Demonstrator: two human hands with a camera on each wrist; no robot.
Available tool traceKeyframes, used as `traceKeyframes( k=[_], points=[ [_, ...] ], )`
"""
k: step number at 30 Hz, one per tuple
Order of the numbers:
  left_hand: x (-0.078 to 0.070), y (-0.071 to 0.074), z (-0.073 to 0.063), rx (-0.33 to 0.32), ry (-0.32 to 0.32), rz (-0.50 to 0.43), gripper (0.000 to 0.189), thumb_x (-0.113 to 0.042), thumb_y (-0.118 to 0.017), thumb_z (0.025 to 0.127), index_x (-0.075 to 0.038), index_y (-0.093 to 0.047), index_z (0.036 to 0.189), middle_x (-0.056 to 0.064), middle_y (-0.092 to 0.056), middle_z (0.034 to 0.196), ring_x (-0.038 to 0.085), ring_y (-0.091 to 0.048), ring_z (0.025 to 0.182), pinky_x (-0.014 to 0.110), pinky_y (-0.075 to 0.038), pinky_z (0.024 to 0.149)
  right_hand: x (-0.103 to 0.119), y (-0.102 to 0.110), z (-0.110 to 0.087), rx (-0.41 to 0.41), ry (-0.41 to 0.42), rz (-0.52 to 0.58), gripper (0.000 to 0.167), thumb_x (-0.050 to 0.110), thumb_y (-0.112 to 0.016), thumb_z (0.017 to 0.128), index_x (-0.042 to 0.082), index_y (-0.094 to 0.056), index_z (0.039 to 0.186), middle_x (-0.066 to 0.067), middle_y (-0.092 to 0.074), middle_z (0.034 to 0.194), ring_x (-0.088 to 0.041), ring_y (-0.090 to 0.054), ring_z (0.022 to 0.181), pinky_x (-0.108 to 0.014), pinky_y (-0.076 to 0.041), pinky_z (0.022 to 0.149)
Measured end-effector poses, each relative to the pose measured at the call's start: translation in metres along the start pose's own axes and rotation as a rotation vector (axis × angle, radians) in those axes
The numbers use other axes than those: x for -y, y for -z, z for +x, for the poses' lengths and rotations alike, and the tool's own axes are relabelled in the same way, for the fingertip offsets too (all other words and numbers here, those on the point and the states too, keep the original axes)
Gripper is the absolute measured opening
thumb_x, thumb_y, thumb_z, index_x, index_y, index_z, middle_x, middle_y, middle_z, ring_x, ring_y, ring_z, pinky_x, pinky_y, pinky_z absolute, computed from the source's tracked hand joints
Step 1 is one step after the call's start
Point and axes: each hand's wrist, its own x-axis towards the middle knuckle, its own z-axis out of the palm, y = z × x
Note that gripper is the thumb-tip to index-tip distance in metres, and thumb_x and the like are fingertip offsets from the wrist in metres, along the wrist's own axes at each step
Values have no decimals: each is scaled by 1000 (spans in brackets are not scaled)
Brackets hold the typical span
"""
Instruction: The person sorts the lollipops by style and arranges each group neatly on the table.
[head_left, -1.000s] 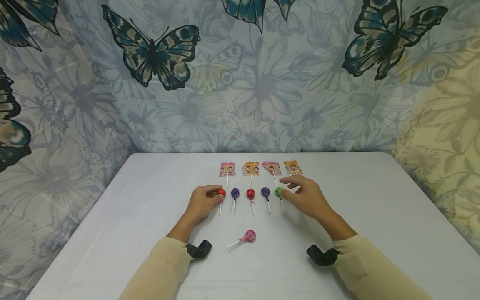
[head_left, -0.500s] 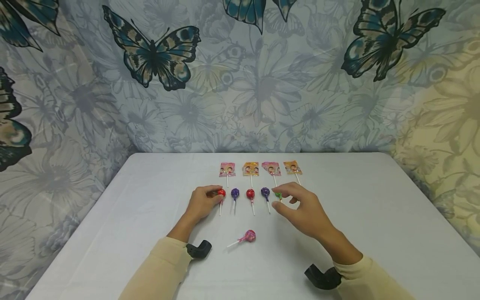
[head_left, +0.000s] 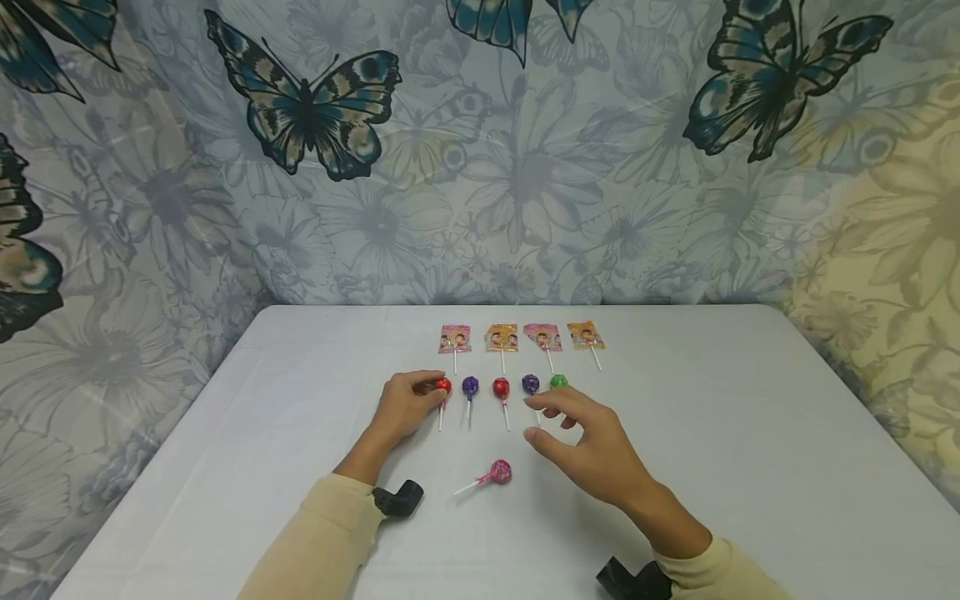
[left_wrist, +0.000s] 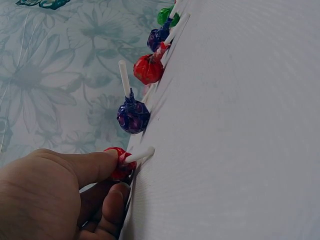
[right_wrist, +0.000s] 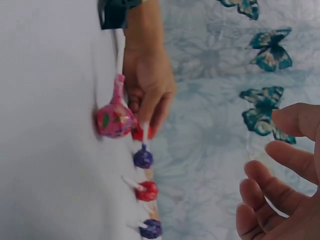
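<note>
My left hand (head_left: 405,407) pinches the red lollipop (left_wrist: 120,164) at the left end of a row, thumb and fingers at its wrapped head. In that row follow a purple lollipop (head_left: 470,386), another red lollipop (head_left: 501,387), a second purple lollipop (head_left: 531,384) and a green lollipop (head_left: 558,381). My right hand (head_left: 592,446) hovers over the row's right end, fingers relaxed and holding nothing, partly covering the sticks of the green and second purple ones. Nearer to me lies a pink lollipop (head_left: 500,472), its stick pointing left; it looms large in the right wrist view.
Behind the row lie flat-wrapped lollipops: a pink one (head_left: 454,338), an orange one (head_left: 502,337), another pink one (head_left: 543,337) and another orange one (head_left: 586,335). All rest on a white table (head_left: 300,350). A butterfly-patterned cloth (head_left: 525,167) hangs behind it.
My right hand has let go of the green lollipop and moved left and toward me, off the table. The left hand stays on the red lollipop.
</note>
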Motion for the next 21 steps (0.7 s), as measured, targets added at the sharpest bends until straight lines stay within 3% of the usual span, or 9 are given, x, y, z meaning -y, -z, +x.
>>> traceKeyframes(
  k=[11,21],
  points=[
    [-1,1,0,2,-5,28,28,-7,-74,84,-6,-73,112,1,-65,85,17,-54,76,32,-44,67,-13,-25,-8,59,-69,42,28,12,-77,82,14,-71,109,12,-65,102,-25,-59,91,-40,-50,73],
    [-1,1,0,13,11,5,29,-7,-74,84,-6,-72,113,2,-65,87,18,-55,78,33,-45,68,-28,-39,-17,154,-58,40,25,12,-74,84,6,-70,109,-2,-68,102,-23,-57,88,-36,-48,73]
  ],
)
